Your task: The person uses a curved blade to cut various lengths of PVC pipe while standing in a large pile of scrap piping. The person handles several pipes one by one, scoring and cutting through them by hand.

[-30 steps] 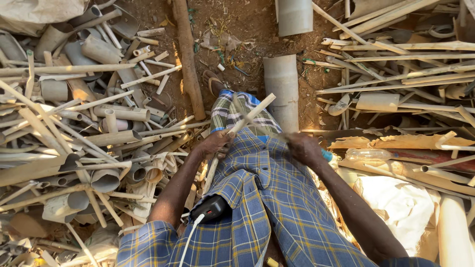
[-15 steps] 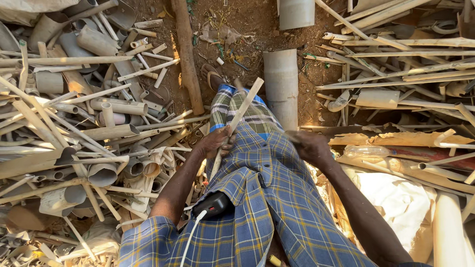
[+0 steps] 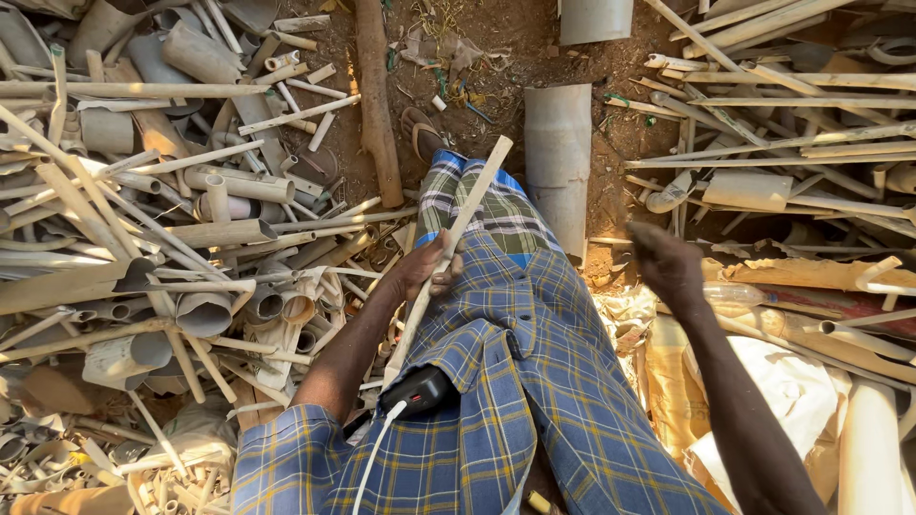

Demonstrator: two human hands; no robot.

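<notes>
- Grip: a thin pale strip (image 3: 448,253) is clasped near its middle by the left hand (image 3: 429,269), fingers wrapped round it; strip runs from lap toward 1 o'clock, far end above the checked cloth (image 3: 515,315) over the knees.
- Right hand (image 3: 668,262) is lifted at 3 o'clock, holding nothing; fingers probably loose, but the hand is blurred.
- Heap of cut pipes (image 3: 143,219) is piled at 9 o'clock; long slats (image 3: 782,124) at 2 o'clock; grey half-pipe (image 3: 558,157) at 12, just beside the legs.
- Black device (image 3: 417,391) w/ white cable is seen at 6 o'clock.
- Judged best: strip kept clasped mid-length so neither end dips, & kept clear of the cable.
</notes>
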